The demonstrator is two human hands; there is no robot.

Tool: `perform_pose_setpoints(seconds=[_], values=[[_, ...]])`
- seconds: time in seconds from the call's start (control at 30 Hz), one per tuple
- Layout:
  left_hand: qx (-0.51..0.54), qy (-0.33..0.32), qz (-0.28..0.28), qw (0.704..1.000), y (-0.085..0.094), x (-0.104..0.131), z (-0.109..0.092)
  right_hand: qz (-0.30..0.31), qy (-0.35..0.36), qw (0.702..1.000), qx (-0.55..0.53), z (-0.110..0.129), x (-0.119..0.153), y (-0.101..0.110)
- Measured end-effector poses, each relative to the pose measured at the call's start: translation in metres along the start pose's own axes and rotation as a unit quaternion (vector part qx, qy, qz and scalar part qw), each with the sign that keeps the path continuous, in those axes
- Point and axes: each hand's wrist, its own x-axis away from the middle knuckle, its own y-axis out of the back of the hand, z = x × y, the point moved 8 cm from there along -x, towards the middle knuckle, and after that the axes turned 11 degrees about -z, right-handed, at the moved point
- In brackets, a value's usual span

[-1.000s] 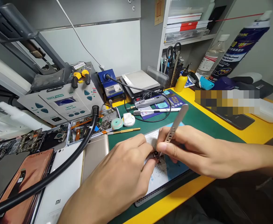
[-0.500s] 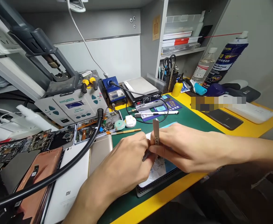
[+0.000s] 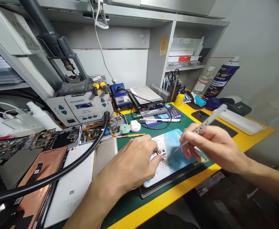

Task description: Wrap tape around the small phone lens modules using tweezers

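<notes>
My left hand (image 3: pixel 134 162) is closed, its thumb and forefinger pinching a small dual camera module (image 3: pixel 161 152) with two round dark lenses. A short flex tail seems to hang below the module. My right hand (image 3: pixel 216 146) grips slim metal tweezers (image 3: pixel 205 124) with holes along the body. The tweezers slant down to the left, and their tips end a little right of the camera module, apart from it. Beneath both hands lies a flat white-and-blue slab with printed text (image 3: pixel 173 149), resting on a grey perforated plate (image 3: pixel 151 191).
A thick black hose (image 3: pixel 77 168) crosses the left side over several phone backs (image 3: pixel 70 187). Behind stand a hot-air station (image 3: pixel 82 106), a parts tray (image 3: pixel 101 127) and a heating plate (image 3: pixel 146 95). A dark phone (image 3: pixel 225 125) and spray can (image 3: pixel 222 78) are at right.
My right hand has drawn away to the right from my left, turning the tweezers from upright to slanted. The camera module now shows in my left fingers. The head view has shifted.
</notes>
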Motion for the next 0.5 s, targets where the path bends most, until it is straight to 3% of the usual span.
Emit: perform_pose_setpoints(seconds=[0.1, 0.5], values=[[0.003, -0.004, -0.002, 1.000, -0.001, 0.000, -0.001, -0.002, -0.089, 0.995, -0.055, -0.013, -0.007, -0.001], [0.030, 0.019, 0.003, 0.999, -0.005, 0.002, 0.005, 0.014, -0.082, 0.994, -0.071, -0.024, -0.012, -0.019]])
